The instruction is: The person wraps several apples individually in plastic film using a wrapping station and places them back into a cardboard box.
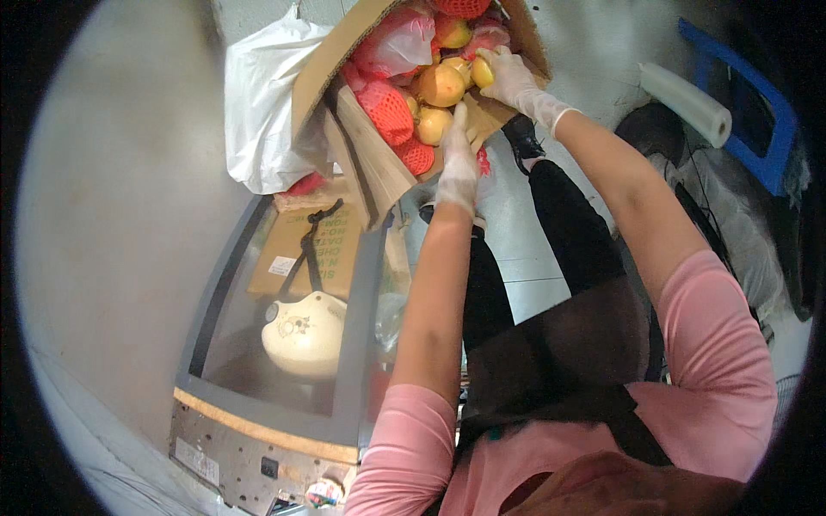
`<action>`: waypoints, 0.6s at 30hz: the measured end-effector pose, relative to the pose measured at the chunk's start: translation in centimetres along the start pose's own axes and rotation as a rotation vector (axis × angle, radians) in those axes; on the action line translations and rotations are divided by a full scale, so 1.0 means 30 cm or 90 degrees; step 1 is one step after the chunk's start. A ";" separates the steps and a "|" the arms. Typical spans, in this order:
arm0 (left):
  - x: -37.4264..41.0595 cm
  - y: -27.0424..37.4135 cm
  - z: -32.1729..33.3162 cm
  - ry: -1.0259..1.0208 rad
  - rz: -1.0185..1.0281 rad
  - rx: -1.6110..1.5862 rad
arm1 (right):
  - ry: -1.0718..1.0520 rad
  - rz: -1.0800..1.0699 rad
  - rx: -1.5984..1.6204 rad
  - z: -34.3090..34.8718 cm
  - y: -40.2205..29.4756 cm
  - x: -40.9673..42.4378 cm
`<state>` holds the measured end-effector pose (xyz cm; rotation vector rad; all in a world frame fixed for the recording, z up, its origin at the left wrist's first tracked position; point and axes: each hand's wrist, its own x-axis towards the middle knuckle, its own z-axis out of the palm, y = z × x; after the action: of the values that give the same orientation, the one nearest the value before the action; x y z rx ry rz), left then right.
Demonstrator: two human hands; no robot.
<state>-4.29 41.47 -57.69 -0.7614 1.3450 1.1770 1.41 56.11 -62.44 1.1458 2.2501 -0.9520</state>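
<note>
A cardboard carton (348, 55) full of yellow-orange round fruit (442, 85) is tilted before me. Some fruits sit in red foam net sleeves (386, 113). My right hand (516, 80), in a thin whitish glove, has its fingers around a yellow fruit (482, 72) at the carton's right side. Gloved too, my left hand (459, 158) is at the carton's near edge, beside another fruit (432, 125). Its fingers are partly hidden, so its grip is unclear. Crumpled translucent wrap (406, 45) lies among the fruits.
Left of the carton hangs a white plastic bag (268, 103). Below it, a grey-framed glass-topped case (213, 348) bears a flattened cardboard piece (271, 258) and a cream rounded object with black straps (303, 335). At right are a plastic film roll (690, 106) and a blue frame (774, 155).
</note>
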 end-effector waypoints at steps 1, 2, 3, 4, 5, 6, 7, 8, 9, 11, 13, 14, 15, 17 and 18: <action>0.054 0.013 0.025 -0.006 -0.028 -0.104 | 0.015 -0.022 -0.006 0.037 0.007 0.003; 0.099 0.023 0.046 -0.012 -0.057 -0.208 | 0.030 -0.043 -0.011 0.072 0.014 -0.008; 0.139 0.023 0.059 -0.019 -0.088 -0.311 | 0.046 -0.061 -0.017 0.095 0.025 -0.023; 0.193 0.029 0.070 -0.034 -0.078 -0.314 | 0.121 -0.087 -0.050 0.112 0.039 -0.040; 0.241 0.044 0.073 -0.049 -0.066 -0.318 | 0.123 -0.067 -0.034 0.112 0.059 -0.052; 0.281 0.041 0.055 -0.061 -0.049 -0.327 | 0.121 -0.055 -0.018 0.102 0.051 -0.072; 0.290 0.026 0.043 -0.048 0.102 -0.158 | 0.120 -0.039 -0.002 0.086 0.044 -0.103; 0.291 0.015 0.029 -0.032 0.255 0.013 | 0.087 -0.029 0.025 0.063 0.032 -0.134; 0.288 0.006 0.028 -0.029 0.266 -0.032 | 0.106 -0.043 0.046 0.047 0.038 -0.158; 0.272 -0.004 0.018 -0.017 0.291 -0.121 | 0.142 -0.083 0.094 0.020 0.043 -0.217; 0.161 0.011 0.027 -0.039 0.044 -0.507 | 0.011 0.062 0.257 -0.070 0.000 -0.304; 0.072 0.002 0.023 -0.086 0.029 -0.489 | -0.021 0.114 0.370 -0.123 -0.018 -0.347; -0.023 -0.010 0.030 -0.125 0.038 -0.455 | -0.053 0.165 0.485 -0.196 -0.046 -0.401; -0.247 -0.041 0.067 -0.218 0.221 -0.246 | -0.161 0.310 0.757 -0.365 -0.114 -0.543; -0.387 -0.045 0.106 -0.128 0.222 -0.120 | -0.169 0.322 0.842 -0.435 -0.125 -0.631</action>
<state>-0.22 41.80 -46.28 -0.5338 1.2394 1.6306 7.96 54.34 -40.16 1.7534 0.8318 -2.2296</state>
